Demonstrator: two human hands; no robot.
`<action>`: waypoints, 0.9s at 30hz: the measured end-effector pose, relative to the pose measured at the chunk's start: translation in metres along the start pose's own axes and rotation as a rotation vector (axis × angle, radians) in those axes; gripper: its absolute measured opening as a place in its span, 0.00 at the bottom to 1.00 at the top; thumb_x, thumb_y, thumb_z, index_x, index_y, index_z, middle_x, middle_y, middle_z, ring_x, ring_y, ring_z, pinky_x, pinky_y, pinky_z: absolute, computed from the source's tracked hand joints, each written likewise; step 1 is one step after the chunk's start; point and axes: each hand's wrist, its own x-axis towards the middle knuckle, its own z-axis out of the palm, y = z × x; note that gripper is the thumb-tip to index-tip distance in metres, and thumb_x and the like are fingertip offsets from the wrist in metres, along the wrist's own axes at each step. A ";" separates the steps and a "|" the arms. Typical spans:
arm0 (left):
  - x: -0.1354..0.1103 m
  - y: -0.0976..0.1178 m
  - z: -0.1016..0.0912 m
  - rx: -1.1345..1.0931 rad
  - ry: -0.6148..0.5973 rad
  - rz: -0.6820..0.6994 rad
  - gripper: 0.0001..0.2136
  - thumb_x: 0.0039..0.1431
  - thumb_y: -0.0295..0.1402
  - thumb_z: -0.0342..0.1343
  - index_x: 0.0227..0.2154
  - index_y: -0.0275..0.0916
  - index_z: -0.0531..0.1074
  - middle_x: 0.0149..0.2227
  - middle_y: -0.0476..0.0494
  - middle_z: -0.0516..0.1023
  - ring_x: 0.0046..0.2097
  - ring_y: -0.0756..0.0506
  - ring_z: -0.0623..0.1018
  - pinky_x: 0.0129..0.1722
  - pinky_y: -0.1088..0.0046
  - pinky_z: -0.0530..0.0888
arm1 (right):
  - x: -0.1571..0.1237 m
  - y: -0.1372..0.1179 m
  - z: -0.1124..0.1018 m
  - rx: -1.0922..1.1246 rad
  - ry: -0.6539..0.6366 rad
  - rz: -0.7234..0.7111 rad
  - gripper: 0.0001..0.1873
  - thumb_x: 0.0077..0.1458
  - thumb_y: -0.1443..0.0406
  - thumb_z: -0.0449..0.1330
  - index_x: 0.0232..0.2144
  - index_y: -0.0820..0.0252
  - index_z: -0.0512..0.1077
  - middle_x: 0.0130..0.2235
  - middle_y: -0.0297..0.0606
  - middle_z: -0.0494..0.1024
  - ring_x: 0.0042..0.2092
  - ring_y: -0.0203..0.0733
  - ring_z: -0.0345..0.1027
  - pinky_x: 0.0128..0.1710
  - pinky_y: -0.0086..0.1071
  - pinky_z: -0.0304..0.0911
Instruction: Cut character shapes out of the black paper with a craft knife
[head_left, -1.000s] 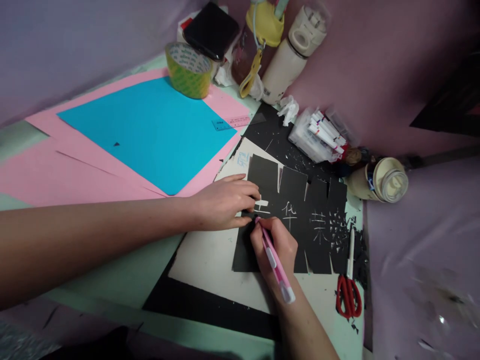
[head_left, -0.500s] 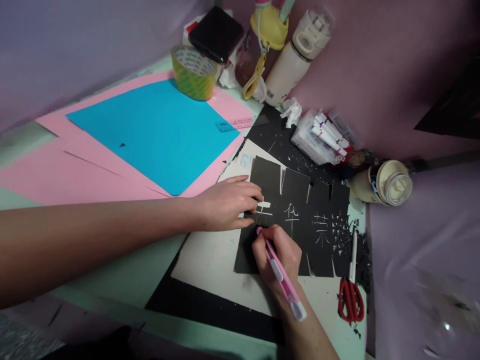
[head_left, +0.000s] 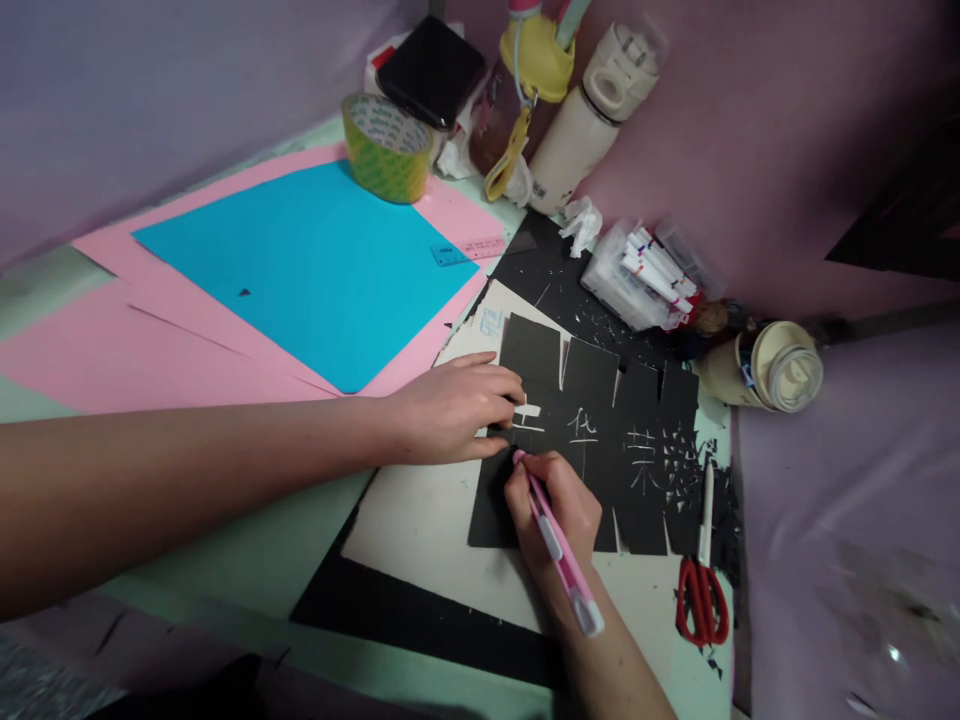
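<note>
My right hand point(head_left: 559, 505) grips a slim pink utility knife point(head_left: 553, 535), its tip end down on the black paper point(head_left: 536, 350). The blade is too small to make out. My left hand point(head_left: 465, 408) lies with fingers spread on the left edge of that paper, just above the knife tip. White-lined Chinese characters run across the black paper, and a white opening shows beside my left fingertips. Slits mark its upper and lower edges. Beneath it is a white board point(head_left: 420, 520). Red-handled scissors point(head_left: 703, 595) rest at its right among black scraps.
Blue paper point(head_left: 315, 270) lies on pink sheets to the left, with a clear ruler point(head_left: 469, 250) and a tape roll point(head_left: 386, 150). Behind stand a phone point(head_left: 431, 72), a white bottle point(head_left: 585, 130), a box of pens point(head_left: 652, 270) and a cream cup point(head_left: 787, 370).
The top end of the knife has swung slightly left and its tip has shifted a little upward in view. My left hand stays in place on the paper.
</note>
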 end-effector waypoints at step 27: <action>0.001 0.002 -0.001 -0.011 -0.017 -0.025 0.04 0.59 0.32 0.59 0.31 0.38 0.76 0.50 0.42 0.78 0.55 0.42 0.74 0.66 0.53 0.57 | 0.004 0.003 0.004 -0.027 0.016 -0.039 0.07 0.58 0.72 0.58 0.28 0.59 0.67 0.25 0.30 0.69 0.25 0.31 0.62 0.26 0.25 0.61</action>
